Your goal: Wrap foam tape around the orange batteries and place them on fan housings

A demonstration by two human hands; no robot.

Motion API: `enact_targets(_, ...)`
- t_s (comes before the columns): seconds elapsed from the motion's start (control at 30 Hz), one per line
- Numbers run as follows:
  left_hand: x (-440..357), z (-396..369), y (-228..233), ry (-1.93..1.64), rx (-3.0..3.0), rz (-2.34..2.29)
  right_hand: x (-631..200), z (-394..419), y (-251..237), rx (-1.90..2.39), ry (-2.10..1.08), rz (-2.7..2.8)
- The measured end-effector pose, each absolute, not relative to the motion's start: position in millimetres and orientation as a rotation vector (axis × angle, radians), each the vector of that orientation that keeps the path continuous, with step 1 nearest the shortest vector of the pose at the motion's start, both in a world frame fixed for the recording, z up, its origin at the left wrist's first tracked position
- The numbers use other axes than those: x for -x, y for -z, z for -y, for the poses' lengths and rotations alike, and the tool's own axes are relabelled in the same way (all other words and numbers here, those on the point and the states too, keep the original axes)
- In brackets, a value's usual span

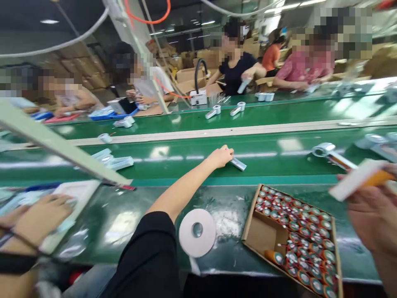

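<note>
The left hand point(221, 156) reaches out over the green belt point(279, 165), its fingers bent closed on the near-left end of a pale grey plastic part point(238, 164). The part is on or just above the belt; contact underneath cannot be told. Its long axis runs slantwise, from the fingers at upper left down to the lower right, so the free end points rightward and a little back toward the wearer.

The right hand point(370, 211), at the right edge of the view, pinches a white-and-orange piece point(356, 182) above the counter point(226, 248). The white face is a long slab, its axis rising from lower left to upper right, with the near end pointing left and down; the orange side shows behind it, toward the fingers. The fingers there are blurred and partly cut off.

Just beyond that piece, a housing point(332, 154) lies on the belt, ring end to the left, handle slanting down to the right. A cardboard box point(265, 231) stands on the counter between the arms, full of upright orange-wrapped cells point(313, 244) except at its near-left part, where one cell point(273, 255) lies on its side, its flat end facing right. Left of the box lies a white roll of tape point(187, 238), its loose end running toward the wearer.
</note>
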State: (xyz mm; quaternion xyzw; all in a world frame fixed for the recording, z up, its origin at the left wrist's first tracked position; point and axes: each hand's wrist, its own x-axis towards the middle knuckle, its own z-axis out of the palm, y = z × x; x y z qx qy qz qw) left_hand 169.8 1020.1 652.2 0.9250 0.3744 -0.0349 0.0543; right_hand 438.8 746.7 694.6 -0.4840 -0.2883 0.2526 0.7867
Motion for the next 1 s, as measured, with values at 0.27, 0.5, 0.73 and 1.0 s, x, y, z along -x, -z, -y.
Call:
enact_targets(0.27, -181.3, -1077.7, -652.8, 0.100, -2.650, -1.054, -422.5, -882.7, -661.4, 1.258, -0.589, 1.466)
enact_targets(0.5, -184.3, -1076.0, -637.8, -0.137, -2.510, -1.254, -374.0, -992.5, -619.3, 1.568, -0.329, 2.376)
enact_targets(0.73, -199.6, -1083.5, -631.6, -0.189, -2.472, -1.279, -380.5, -999.9, -626.2, 1.667, -0.248, 2.495)
enact_targets(1.0, -207.7, -1077.6, -633.3, -0.192, -2.464, -1.253, -388.7, -992.2, -636.1, 1.658, -0.187, 2.547)
